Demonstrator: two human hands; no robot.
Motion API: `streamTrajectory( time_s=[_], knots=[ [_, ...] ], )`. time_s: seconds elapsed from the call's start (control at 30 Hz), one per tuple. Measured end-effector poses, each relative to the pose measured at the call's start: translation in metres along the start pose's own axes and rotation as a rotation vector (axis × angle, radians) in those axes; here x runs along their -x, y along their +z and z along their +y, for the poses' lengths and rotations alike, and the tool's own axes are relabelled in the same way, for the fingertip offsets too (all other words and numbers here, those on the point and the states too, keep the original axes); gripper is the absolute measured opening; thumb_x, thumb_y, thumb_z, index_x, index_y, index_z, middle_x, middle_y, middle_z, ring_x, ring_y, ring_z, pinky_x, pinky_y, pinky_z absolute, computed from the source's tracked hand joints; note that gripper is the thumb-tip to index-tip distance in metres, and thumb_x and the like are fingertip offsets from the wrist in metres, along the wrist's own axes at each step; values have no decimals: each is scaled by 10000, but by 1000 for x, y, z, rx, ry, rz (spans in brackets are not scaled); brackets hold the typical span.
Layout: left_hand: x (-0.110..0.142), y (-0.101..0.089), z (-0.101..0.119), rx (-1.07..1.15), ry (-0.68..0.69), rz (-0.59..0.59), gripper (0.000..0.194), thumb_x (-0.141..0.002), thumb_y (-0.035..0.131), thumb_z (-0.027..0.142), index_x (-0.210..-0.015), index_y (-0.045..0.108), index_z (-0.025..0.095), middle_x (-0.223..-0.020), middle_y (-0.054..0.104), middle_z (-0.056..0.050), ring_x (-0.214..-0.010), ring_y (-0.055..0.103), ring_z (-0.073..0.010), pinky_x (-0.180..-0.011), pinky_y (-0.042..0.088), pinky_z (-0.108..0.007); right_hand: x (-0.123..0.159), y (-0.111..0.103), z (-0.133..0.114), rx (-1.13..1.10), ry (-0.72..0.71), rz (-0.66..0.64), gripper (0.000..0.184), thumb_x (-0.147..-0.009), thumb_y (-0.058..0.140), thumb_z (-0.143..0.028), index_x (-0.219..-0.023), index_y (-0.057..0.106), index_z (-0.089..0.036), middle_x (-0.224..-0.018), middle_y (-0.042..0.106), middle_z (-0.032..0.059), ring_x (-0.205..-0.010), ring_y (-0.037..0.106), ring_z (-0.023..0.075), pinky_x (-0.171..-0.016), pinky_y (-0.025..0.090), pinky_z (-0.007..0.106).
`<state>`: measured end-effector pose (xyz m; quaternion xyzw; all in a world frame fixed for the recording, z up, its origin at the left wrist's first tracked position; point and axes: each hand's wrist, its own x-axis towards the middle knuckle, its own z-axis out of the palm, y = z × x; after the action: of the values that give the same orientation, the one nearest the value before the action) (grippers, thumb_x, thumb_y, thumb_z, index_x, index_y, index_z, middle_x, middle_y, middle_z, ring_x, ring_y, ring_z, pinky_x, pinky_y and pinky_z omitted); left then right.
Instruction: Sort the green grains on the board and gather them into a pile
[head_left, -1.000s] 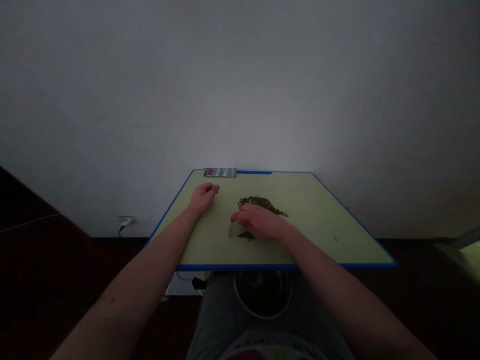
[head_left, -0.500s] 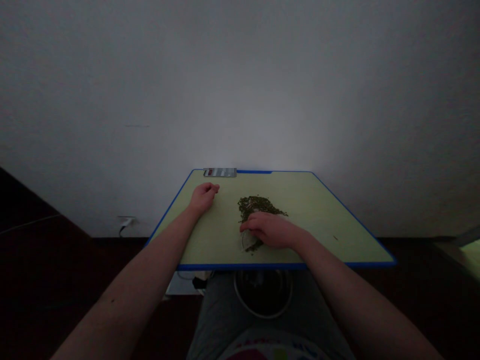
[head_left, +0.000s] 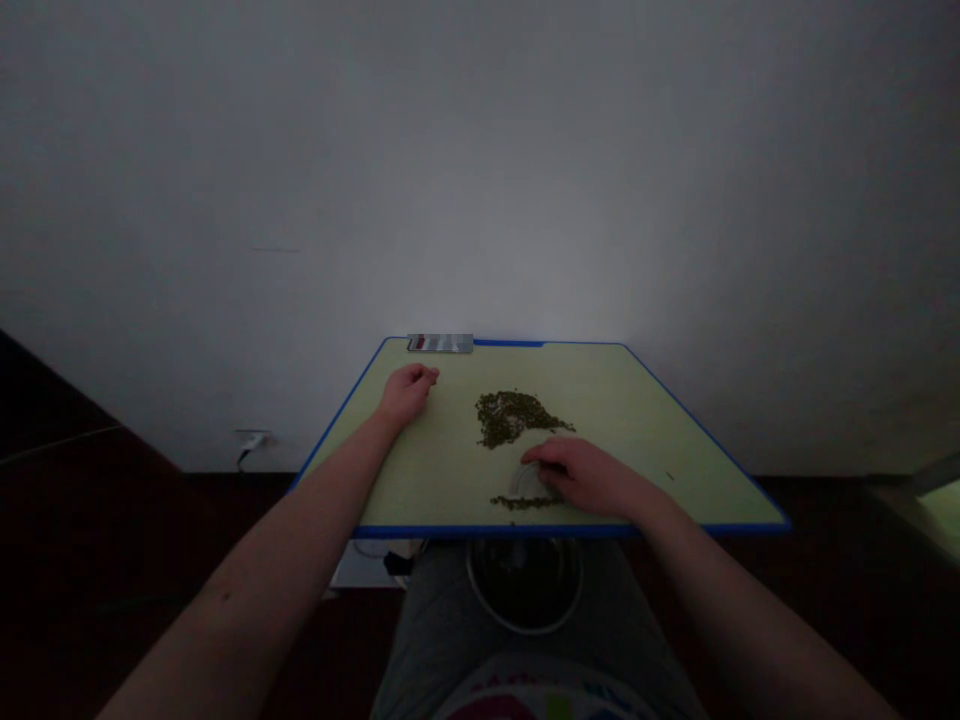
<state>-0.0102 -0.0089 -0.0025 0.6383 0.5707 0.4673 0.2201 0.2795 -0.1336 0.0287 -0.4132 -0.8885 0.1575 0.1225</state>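
**Hands.** The right hand (head_left: 581, 477) rests palm-down at the near edge of the work surface, fingers together and slightly curved. The fingers cover the top of a transparent curved piece (head_left: 529, 482), which stands at about 9 o'clock from the palm. Its material, plastic or glass, cannot be determined, and neither can the exact finger grip. The left hand (head_left: 406, 393) lies at about 10 o'clock from the right hand, well apart from it. Its fingers are curled into a loose fist, it rests on the surface, and no held item is visible.

**Material.** A heap of small dark green granules (head_left: 510, 417) lies at about 11 o'clock from the right hand, just beyond the transparent curved piece and not touching it. A thin line of the same granules (head_left: 523, 503) runs along the lower edge of the transparent curved piece, at about 8 o'clock from the right hand.

**Surroundings.** Both hands and the granules are on a pale green board (head_left: 637, 400) with a blue edge. A flat grey rectangular item (head_left: 440, 344) sits at the board's far edge, at 12 o'clock. Below the near edge, at 6 o'clock, a steel bowl (head_left: 525, 585) sits between the person's grey-clad legs (head_left: 442, 620). A wall outlet with a plugged-in cable (head_left: 253, 440) is at 9 o'clock, low on the white wall (head_left: 480, 180).
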Motion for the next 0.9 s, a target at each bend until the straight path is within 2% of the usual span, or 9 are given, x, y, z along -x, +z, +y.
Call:
streamTrajectory(
  time_s=[0.3,0.53,0.9],
  knots=[
    [2,0,2,36,-11,-13,322,-721,484,465,-608,529,167,-460,397,44,-450,361,-89,-464,282,-222,21,-2,3,-49,128,44,344,-751,486,-168,-1064,627,-192,-965,666,54,-854,595,183,-751,427,279],
    [3,0,4,16,-16,-1,316,-717,487,463,-605,533,171,-444,387,44,-447,362,-93,-461,281,-226,30,-1,0,-88,119,47,350,-748,476,-159,-1057,635,-204,-1010,664,50,-910,595,193,-807,427,298],
    [2,1,1,5,-11,-3,317,-722,479,462,-608,535,171,-451,400,41,-457,371,-95,-467,283,-224,35,-1,-7,-106,112,22,332,-759,466,-169,-1040,639,-208,-984,673,46,-890,603,191,-787,440,294]
  ],
)
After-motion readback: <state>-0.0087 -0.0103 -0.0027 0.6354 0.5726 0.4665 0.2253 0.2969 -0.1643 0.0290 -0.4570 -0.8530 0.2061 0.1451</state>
